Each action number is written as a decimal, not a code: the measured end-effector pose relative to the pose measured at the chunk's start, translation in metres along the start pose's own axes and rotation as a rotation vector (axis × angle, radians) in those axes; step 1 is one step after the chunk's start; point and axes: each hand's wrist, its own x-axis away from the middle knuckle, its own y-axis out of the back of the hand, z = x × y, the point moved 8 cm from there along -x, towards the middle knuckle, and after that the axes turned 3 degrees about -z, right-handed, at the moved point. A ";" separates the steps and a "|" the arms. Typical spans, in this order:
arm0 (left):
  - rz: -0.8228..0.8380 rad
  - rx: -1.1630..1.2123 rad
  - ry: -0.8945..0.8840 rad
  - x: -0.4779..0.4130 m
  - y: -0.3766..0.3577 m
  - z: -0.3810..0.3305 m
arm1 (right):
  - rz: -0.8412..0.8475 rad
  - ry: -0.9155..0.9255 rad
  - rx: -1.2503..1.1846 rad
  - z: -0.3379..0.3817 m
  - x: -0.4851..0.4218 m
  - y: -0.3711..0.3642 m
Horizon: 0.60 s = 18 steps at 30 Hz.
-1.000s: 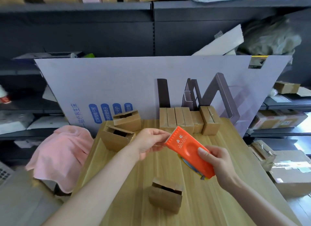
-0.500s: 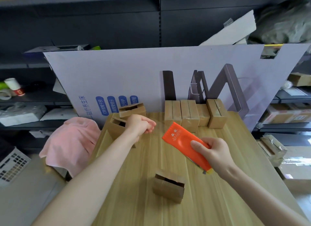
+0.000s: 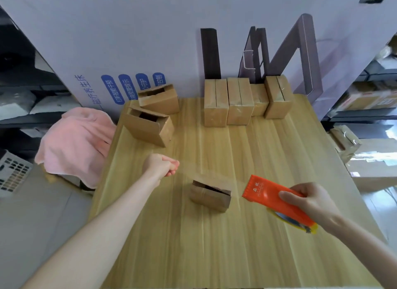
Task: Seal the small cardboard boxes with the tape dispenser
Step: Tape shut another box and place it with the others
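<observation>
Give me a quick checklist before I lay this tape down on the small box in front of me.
1. Right hand grips orange tape dispenser: ok.
2. Left hand pinches the end of the tape strip: ok.
3. Tape strip stretched between both hands, over the small open box: ok.
4. Its flaps closed flat: not ok, a dark gap shows on top.
5. Tape lined up with the seam: cannot tell.

Tabletop [image 3: 193, 245] is lying bare in front of the near open box [image 3: 209, 199] and behind it. Tape strip [image 3: 206, 175] stretching just above it, left hand [image 3: 160, 165] crowding its left, right hand [image 3: 311, 204] with tape dispenser [image 3: 275, 200] crowding its right. Two open boxes [image 3: 148, 127] sitting far behind-left, row of sealed boxes [image 3: 238, 101] blocking far behind.
</observation>
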 end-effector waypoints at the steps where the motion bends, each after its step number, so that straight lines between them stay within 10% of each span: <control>1: 0.003 0.002 0.019 -0.002 -0.005 0.008 | 0.014 -0.009 0.028 -0.004 -0.002 -0.004; 18: -0.076 -0.006 0.158 -0.034 -0.053 0.082 | 0.045 0.023 0.500 -0.011 -0.036 -0.054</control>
